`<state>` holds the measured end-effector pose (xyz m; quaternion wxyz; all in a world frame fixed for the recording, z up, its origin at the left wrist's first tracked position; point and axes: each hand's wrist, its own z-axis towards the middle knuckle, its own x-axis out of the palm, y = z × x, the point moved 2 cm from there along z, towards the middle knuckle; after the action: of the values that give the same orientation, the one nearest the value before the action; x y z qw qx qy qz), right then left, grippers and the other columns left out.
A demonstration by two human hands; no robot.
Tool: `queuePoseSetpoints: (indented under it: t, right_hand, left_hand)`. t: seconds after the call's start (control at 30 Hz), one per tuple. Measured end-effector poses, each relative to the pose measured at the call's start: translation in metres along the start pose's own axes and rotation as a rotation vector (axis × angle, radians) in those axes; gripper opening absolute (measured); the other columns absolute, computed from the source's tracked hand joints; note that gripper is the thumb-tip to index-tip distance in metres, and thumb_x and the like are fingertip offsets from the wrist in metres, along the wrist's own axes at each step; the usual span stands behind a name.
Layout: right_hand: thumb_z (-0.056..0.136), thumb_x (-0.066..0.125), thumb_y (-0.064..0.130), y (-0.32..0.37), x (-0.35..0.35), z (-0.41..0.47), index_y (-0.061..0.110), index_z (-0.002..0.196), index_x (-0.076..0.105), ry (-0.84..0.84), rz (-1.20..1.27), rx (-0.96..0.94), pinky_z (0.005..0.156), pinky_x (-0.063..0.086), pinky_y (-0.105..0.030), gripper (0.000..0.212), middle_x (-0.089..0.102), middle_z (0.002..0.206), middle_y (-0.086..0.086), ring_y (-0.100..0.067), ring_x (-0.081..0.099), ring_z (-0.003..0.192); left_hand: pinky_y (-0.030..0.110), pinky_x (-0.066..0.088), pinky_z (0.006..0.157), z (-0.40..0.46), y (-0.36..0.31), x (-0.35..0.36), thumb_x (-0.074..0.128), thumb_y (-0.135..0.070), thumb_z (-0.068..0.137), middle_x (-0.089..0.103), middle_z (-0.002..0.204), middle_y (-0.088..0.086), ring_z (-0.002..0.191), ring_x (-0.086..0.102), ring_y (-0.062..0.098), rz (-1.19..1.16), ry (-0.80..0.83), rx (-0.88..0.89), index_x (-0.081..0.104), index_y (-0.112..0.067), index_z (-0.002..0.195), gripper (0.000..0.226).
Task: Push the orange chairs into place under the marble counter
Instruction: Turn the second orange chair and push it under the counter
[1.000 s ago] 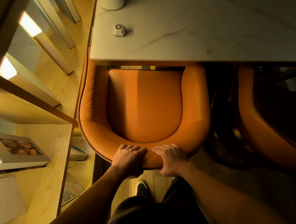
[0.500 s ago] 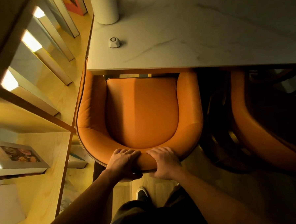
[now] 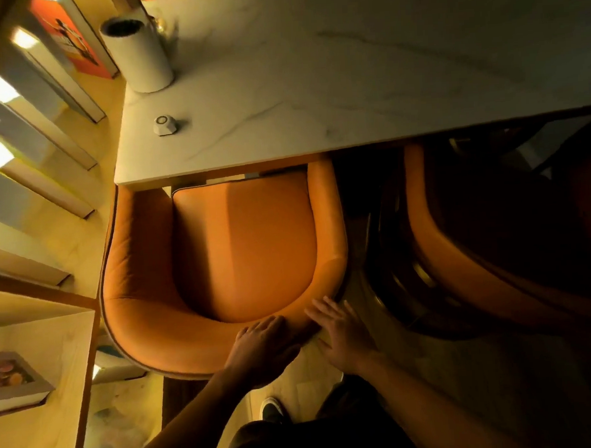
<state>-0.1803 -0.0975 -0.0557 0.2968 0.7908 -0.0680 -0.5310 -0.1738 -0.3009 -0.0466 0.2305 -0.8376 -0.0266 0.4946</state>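
An orange leather chair (image 3: 240, 247) stands below me with its front edge tucked under the marble counter (image 3: 348, 84). My left hand (image 3: 263, 349) rests on the back rim of the chair, fingers loosely bent over the padding. My right hand (image 3: 341, 334) hovers with its fingers spread at the rim's right end, barely touching it or just off it. A second orange chair (image 3: 435, 237) stands in shadow to the right, also partly under the counter.
A white cylinder (image 3: 138, 55) and a small white knob-like device (image 3: 165, 124) sit on the counter's left end. Wooden shelving (image 3: 37, 357) with books runs close along the chair's left side. My foot (image 3: 271, 410) is on the wooden floor behind the chair.
Both hands slid to the right along the chair's back rim and loosened their grip. My right hand opened and lifted. More of the counter is in view.
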Motion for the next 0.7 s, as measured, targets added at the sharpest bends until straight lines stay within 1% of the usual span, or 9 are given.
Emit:
queuePoseSetpoints:
  t: [0.1, 0.2, 0.23, 0.3, 0.37, 0.43, 0.5, 0.6, 0.7]
  right_hand:
    - [0.09, 0.05, 0.027, -0.031, -0.023, -0.017, 0.016, 0.13, 0.059, -0.158, 0.06, 0.059, 0.119, 0.01, -0.036, 0.042, 0.051, 0.143, -0.005, -0.021, 0.037, 0.138]
    - [0.085, 0.055, 0.02, -0.067, -0.039, -0.032, 0.009, 0.113, 0.067, -0.333, 0.116, 0.083, 0.115, 0.025, -0.04, 0.032, 0.065, 0.121, -0.008, -0.021, 0.051, 0.124]
    - [0.085, 0.056, 0.018, -0.076, -0.048, -0.036, 0.01, 0.111, 0.067, -0.329, 0.115, 0.112, 0.115, 0.025, -0.039, 0.03, 0.066, 0.119, -0.009, -0.022, 0.052, 0.122]
    - [0.084, 0.059, 0.02, -0.094, -0.065, -0.046, 0.013, 0.112, 0.067, -0.322, 0.112, 0.186, 0.113, 0.02, -0.038, 0.03, 0.065, 0.122, -0.009, -0.026, 0.054, 0.122]
    - [0.086, 0.056, 0.024, -0.113, -0.079, -0.06, 0.015, 0.118, 0.066, -0.304, 0.113, 0.247, 0.114, 0.015, -0.034, 0.034, 0.061, 0.128, -0.008, -0.025, 0.05, 0.127]
    - [0.089, 0.053, 0.023, -0.131, -0.09, -0.075, 0.014, 0.123, 0.063, -0.299, 0.112, 0.29, 0.114, 0.009, -0.029, 0.037, 0.058, 0.134, -0.007, -0.023, 0.045, 0.132]
    - [0.092, 0.054, 0.017, -0.149, -0.099, -0.09, 0.014, 0.127, 0.06, -0.318, 0.134, 0.329, 0.116, 0.008, -0.029, 0.036, 0.053, 0.14, -0.006, -0.022, 0.038, 0.137]
    - [0.091, 0.057, 0.015, -0.179, -0.11, -0.115, 0.014, 0.129, 0.059, -0.344, 0.152, 0.403, 0.117, 0.007, -0.031, 0.038, 0.051, 0.141, -0.006, -0.023, 0.035, 0.139]
    - [0.089, 0.053, 0.035, -0.205, -0.116, -0.141, 0.016, 0.124, 0.064, -0.335, 0.182, 0.497, 0.116, 0.011, -0.035, 0.041, 0.056, 0.136, -0.008, -0.024, 0.043, 0.134]
  left_hand:
    - [0.035, 0.047, 0.098, 0.021, -0.032, 0.007, 0.049, -0.061, 0.091, 0.05, 0.143, -0.007, 0.126, 0.051, 0.015, -0.11, -0.066, 0.075, 0.039, -0.034, 0.144, 0.061]
    - [0.019, 0.047, 0.07, 0.038, -0.066, 0.001, 0.066, -0.039, 0.086, 0.063, 0.106, -0.022, 0.092, 0.061, -0.001, -0.211, -0.117, 0.126, 0.056, -0.044, 0.114, 0.03]
    - [0.018, 0.043, 0.064, 0.044, -0.079, -0.003, 0.068, -0.033, 0.083, 0.061, 0.092, -0.027, 0.081, 0.059, -0.004, -0.232, -0.122, 0.121, 0.058, -0.047, 0.1, 0.024]
    - [0.012, 0.036, 0.057, 0.059, -0.104, -0.003, 0.069, -0.022, 0.078, 0.055, 0.074, -0.031, 0.065, 0.054, -0.007, -0.264, -0.13, 0.127, 0.054, -0.051, 0.074, 0.033]
    - [0.007, 0.032, 0.055, 0.073, -0.127, 0.003, 0.069, -0.017, 0.073, 0.054, 0.069, -0.032, 0.062, 0.051, -0.011, -0.279, -0.136, 0.132, 0.051, -0.048, 0.062, 0.038]
    - [0.011, 0.037, 0.06, 0.085, -0.15, 0.007, 0.068, -0.027, 0.073, 0.054, 0.071, -0.034, 0.07, 0.052, -0.012, -0.275, -0.125, 0.145, 0.052, -0.044, 0.063, 0.026]
    - [0.021, 0.045, 0.063, 0.1, -0.168, 0.014, 0.063, -0.043, 0.075, 0.057, 0.075, -0.03, 0.075, 0.056, -0.006, -0.233, -0.098, 0.181, 0.052, -0.041, 0.064, 0.016]
    - [0.024, 0.048, 0.062, 0.117, -0.197, 0.022, 0.061, -0.063, 0.077, 0.064, 0.078, -0.02, 0.076, 0.06, -0.003, -0.179, -0.108, 0.225, 0.048, -0.037, 0.058, 0.035]
    - [0.023, 0.048, 0.065, 0.13, -0.23, 0.026, 0.057, -0.072, 0.076, 0.063, 0.083, -0.021, 0.076, 0.059, -0.003, -0.13, -0.102, 0.275, 0.055, -0.039, 0.073, 0.033]
